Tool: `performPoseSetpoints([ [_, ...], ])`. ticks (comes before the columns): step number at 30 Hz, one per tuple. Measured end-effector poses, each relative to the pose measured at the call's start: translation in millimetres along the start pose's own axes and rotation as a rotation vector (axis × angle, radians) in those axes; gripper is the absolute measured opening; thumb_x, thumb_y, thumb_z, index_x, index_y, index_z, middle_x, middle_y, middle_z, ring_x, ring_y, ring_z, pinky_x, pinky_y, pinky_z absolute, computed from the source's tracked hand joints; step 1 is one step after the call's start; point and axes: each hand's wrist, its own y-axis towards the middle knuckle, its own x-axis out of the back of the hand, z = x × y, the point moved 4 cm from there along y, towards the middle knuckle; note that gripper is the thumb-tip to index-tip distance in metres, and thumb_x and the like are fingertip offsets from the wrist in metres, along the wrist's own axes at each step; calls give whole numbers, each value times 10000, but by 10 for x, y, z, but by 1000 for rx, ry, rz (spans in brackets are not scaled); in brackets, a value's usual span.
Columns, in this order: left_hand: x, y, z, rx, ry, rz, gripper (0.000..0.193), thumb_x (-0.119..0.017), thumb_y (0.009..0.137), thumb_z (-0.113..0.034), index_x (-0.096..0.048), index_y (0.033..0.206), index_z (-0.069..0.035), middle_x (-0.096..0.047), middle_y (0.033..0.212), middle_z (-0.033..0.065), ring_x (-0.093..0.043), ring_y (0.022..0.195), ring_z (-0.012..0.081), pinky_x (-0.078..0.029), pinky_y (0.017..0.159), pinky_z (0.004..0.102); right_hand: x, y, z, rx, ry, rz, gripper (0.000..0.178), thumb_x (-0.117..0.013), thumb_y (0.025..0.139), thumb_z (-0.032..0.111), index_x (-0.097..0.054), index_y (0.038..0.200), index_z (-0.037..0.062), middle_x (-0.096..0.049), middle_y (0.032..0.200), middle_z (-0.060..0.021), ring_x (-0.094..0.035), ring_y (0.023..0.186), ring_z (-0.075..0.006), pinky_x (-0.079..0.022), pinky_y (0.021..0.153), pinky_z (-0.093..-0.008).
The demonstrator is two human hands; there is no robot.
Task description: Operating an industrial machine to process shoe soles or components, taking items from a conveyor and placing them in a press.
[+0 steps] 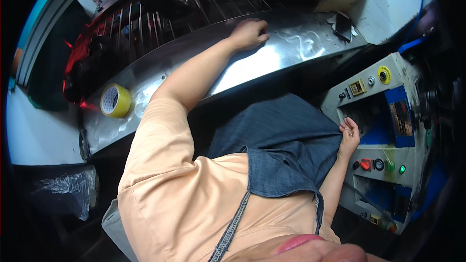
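Observation:
My left hand (249,34) is stretched out over a shiny metal ledge (252,65), its fingers curled into a fist near the far edge. What the fist holds, if anything, is hidden. On my right, low beside a grey control panel, my right hand (349,136) pinches the edge of my dark blue denim apron (276,126). The apron's folds run together toward those fingers. A roll of yellow tape (116,101) rests on the ledge's left part, apart from both hands.
Beyond the ledge lie dark machine parts with thin metal rods (160,24) and red light. A small dark flat object (342,25) lies at the ledge's right end. The control panel (383,116) carries knobs, buttons and a green lamp. Clear plastic wrapping (68,187) is at lower left.

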Motion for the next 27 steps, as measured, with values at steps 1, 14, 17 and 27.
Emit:
performPoseSetpoints([
  [1,-1,-4,-8,3,-1,-4,248,-616,848,-251,-599,924,-16,-613,886,150,-597,832,271,-475,729,369,5,4,0,0,-12,4,280,-468,892,-29,-557,1156,-43,-603,1103,-148,-624,957,-201,-501,820,-279],
  [14,11,82,257,88,-292,-64,318,-604,864,-313,-618,973,-15,-625,925,138,-596,852,251,-472,755,358,-979,165,523,137,-126,289,412,-488,881,-4,-479,1289,48,-578,1159,-139,-608,915,-151,-493,749,-235],
  [17,197,147,452,244,-542,-120,326,-625,866,-310,-628,1006,-16,-646,951,114,-605,862,205,-474,755,326,-1678,282,1014,354,-201,449,403,-511,879,11,-494,1279,54,-596,1104,-105,-582,827,-122,-480,724,-229],
  [27,1771,-461,2602,926,501,-1219,824,-737,642,-471,-431,1254,-11,-473,1219,239,-458,1138,372,-374,963,470,-2884,494,1327,878,-592,468,282,-504,785,198,-647,999,82,-516,815,-83,-538,765,-233,-448,695,-366],
])
